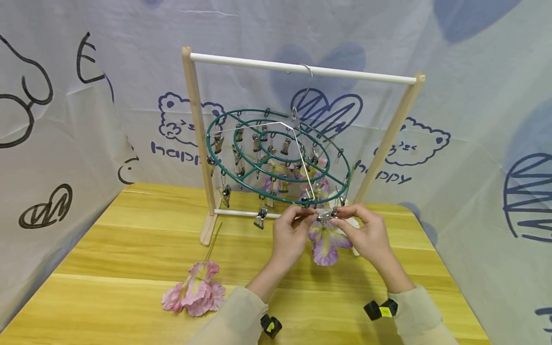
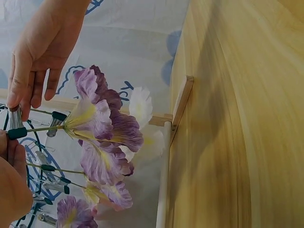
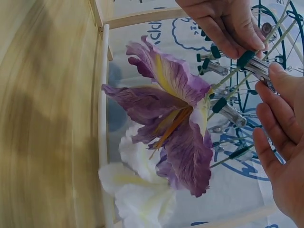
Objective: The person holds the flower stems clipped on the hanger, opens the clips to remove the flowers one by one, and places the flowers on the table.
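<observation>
Just below and right of the frame's centre, we see the right hand, its grip clamped on one metal clip, and the left hand, its grip pinching the stem of one purple flower. One three-ringed green hanger hangs from one rack, upper centre. One pink flower lies lower left on the desk.

You had "happy" lettered on the cloth backdrop at the rack's left post, which partly covered it, and a second "happy" crossed by its right post. Your cloth also bore a letter "E", left of the rack.
</observation>
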The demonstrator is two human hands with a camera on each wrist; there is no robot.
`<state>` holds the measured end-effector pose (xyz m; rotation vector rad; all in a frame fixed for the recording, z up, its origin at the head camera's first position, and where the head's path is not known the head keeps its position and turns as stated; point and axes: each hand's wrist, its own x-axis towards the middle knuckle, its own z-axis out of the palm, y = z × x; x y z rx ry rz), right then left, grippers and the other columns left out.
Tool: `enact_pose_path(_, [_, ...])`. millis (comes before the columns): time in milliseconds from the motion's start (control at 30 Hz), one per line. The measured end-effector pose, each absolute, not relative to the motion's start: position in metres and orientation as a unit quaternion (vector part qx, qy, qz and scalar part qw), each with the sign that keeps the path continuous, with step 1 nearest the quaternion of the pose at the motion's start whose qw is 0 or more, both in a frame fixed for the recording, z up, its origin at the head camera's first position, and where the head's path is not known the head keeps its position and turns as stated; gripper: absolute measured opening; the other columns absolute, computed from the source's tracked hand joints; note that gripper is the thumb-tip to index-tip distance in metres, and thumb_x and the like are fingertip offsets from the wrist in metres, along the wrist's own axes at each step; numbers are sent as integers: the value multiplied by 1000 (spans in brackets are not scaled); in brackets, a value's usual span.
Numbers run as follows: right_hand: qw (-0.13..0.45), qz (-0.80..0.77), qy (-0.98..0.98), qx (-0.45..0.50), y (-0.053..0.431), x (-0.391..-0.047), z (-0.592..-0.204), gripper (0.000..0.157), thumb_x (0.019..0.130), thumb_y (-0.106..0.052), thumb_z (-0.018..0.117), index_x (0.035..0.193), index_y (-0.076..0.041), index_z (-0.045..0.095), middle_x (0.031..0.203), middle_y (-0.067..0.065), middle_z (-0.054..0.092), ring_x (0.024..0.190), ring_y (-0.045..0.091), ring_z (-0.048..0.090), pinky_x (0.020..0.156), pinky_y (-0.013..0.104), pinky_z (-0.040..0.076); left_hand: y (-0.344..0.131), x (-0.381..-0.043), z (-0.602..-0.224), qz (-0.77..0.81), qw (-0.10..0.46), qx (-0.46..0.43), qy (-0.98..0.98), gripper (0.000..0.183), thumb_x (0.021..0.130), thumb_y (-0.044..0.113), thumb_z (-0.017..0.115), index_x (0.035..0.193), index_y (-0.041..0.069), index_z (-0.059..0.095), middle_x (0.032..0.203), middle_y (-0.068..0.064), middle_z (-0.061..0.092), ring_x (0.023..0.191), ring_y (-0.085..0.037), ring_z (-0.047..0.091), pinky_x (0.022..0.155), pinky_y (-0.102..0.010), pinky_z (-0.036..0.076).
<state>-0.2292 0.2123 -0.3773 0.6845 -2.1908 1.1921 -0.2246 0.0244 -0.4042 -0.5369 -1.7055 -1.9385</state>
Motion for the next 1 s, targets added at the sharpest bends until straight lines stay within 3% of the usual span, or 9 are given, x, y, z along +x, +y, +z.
enact_pose_path(300, [271,451,-806,271,212,-225,-378,25,79,11,84,99,-2,75,90,7,76,87,8,70,81,19,59,21,-219,-404,-709,244,-202,-630,8,93,-2,73,99,-6,70,99,-20,73,92,-37,73,89,-32,63])
enact_pose_path(800, [304,444,-780,320,202,-219,-382,34,67,22,84,90,1,72,85,15,74,77,4,65,65,11,53,14,-211,-408,-727,238,-193,-615,7,92,-7,72,98,-8,69,98,-22,73,92,-38,73,89,-32,63])
enact_pose_path(1000, [310,439,-778,324,199,-215,-381,32,69,17,87,89,-3,71,88,13,75,80,8,69,68,13,57,10,-208,-408,-731,229,-186,-615,6,94,-5,71,98,-8,68,99,-21,74,94,-37,73,89,-32,64])
